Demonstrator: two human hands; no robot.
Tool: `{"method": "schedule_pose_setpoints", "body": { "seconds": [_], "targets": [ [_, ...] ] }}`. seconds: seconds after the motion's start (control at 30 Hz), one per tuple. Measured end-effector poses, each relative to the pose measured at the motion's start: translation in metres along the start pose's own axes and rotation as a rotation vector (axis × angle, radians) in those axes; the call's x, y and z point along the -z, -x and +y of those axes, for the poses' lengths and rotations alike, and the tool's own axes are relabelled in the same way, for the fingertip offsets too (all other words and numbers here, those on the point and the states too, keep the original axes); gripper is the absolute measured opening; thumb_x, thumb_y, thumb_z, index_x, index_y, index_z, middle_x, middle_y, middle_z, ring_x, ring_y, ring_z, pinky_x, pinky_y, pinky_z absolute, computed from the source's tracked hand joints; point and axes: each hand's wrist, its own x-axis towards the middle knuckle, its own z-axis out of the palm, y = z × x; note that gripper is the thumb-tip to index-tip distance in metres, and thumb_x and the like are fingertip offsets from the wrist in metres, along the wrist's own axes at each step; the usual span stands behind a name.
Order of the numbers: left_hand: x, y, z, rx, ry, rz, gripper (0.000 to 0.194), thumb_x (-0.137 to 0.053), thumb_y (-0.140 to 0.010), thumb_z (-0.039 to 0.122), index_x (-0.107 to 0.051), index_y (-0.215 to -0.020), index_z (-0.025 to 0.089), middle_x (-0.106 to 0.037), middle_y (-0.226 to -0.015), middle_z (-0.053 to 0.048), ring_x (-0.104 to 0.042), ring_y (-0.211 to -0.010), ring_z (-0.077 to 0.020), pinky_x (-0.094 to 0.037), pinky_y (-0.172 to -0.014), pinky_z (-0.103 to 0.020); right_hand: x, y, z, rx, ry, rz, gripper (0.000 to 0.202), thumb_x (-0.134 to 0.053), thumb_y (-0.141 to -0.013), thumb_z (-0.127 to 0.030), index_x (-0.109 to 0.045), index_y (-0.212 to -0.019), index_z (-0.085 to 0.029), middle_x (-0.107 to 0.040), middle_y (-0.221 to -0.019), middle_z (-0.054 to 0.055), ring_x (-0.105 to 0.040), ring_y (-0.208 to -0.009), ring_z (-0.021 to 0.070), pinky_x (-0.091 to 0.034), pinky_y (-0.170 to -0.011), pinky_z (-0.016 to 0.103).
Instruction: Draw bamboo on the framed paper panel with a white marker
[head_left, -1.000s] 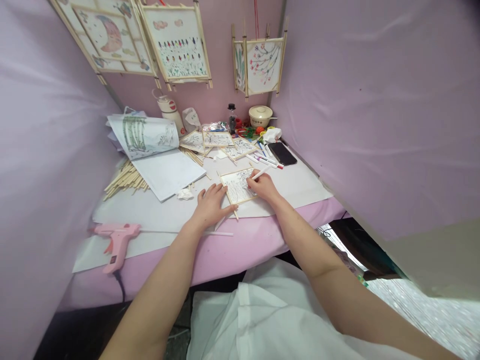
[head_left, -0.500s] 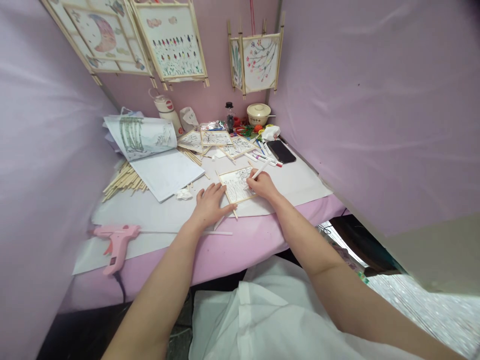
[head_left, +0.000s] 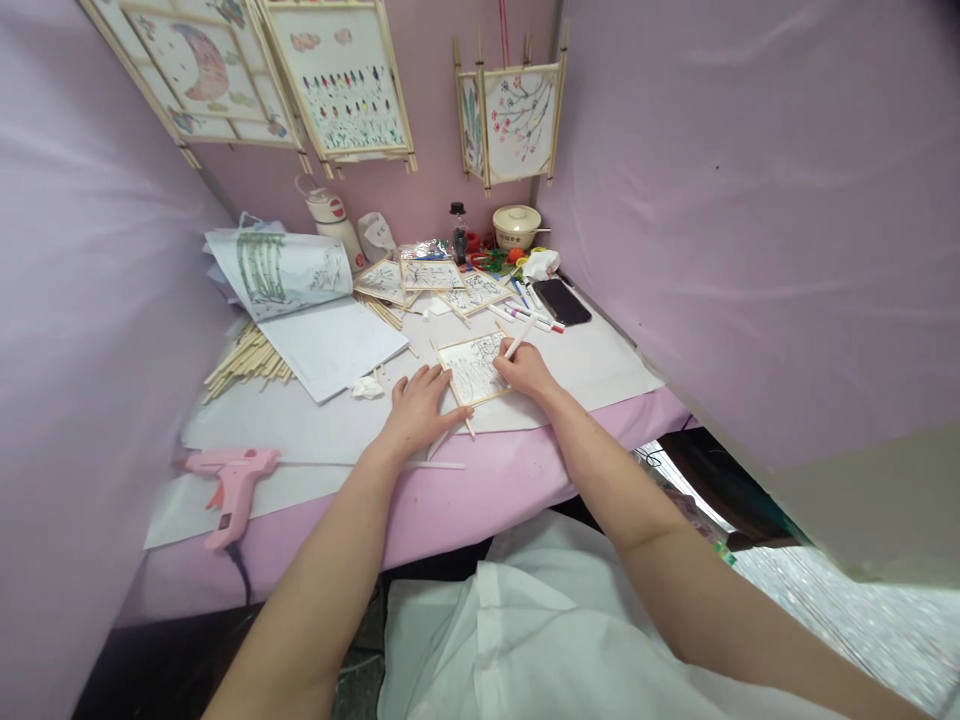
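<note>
A stick-framed white panel [head_left: 472,372] with black line drawings lies flat near the table's front edge. My right hand [head_left: 526,368] is closed around a white pen [head_left: 520,338], its side resting on the panel's right part. The pen's tip is hidden behind my fingers. Spread beside the panel's left edge, my left hand [head_left: 420,408] lies with the thumb on the lower left corner of the frame. Behind the panel are more framed drawings [head_left: 475,291] and several markers [head_left: 538,318].
A pink glue gun [head_left: 237,490] lies at the front left. Wooden sticks [head_left: 247,362] and a large sketch pad [head_left: 330,350] are at the left. A phone [head_left: 562,302], a lidded bowl [head_left: 517,228] and a white bottle [head_left: 335,226] stand or lie farther back. Lanterns [head_left: 523,125] hang behind.
</note>
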Motion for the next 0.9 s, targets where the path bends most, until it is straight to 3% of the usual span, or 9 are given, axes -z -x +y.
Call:
{"method": "schedule_pose_setpoints", "body": {
  "seconds": [0.2, 0.43, 0.9],
  "targets": [
    [0.0008, 0.0001, 0.0004, -0.001, -0.001, -0.006, 0.073, -0.052, -0.085, 0.064, -0.042, -0.144, 0.022, -0.038, -0.154, -0.012, -0.028, -0.144, -0.0338, -0.019, -0.114, -0.059, 0.0021, 0.0002, -0.0013, -0.004, -0.02, -0.004, 0.012, -0.049, -0.067, -0.025, -0.041, -0.059, -0.022, -0.038, -0.052, -0.006, -0.039, -0.054, 0.0117, -0.031, -0.054, 0.025],
    [0.0002, -0.0003, 0.0001, 0.001, 0.001, -0.005, 0.074, -0.052, -0.085, 0.065, -0.043, -0.144, 0.022, -0.038, -0.154, -0.013, -0.028, -0.144, -0.0339, -0.019, -0.114, -0.059, 0.0024, -0.0013, 0.0006, 0.0, 0.042, 0.109, 0.007, -0.049, -0.072, -0.027, -0.049, -0.066, -0.022, -0.049, -0.055, -0.005, -0.048, -0.058, 0.0142, -0.035, -0.06, 0.026],
    [0.0005, 0.0001, 0.0003, 0.005, 0.003, -0.009, 0.073, -0.052, -0.085, 0.065, -0.042, -0.144, 0.023, -0.038, -0.154, -0.012, -0.027, -0.144, -0.0332, -0.018, -0.115, -0.058, 0.0013, -0.0012, 0.001, -0.002, 0.089, 0.082, 0.009, -0.05, -0.072, -0.026, -0.049, -0.064, -0.022, -0.052, -0.056, -0.003, -0.049, -0.059, 0.0147, -0.036, -0.061, 0.026]
  ]
}}
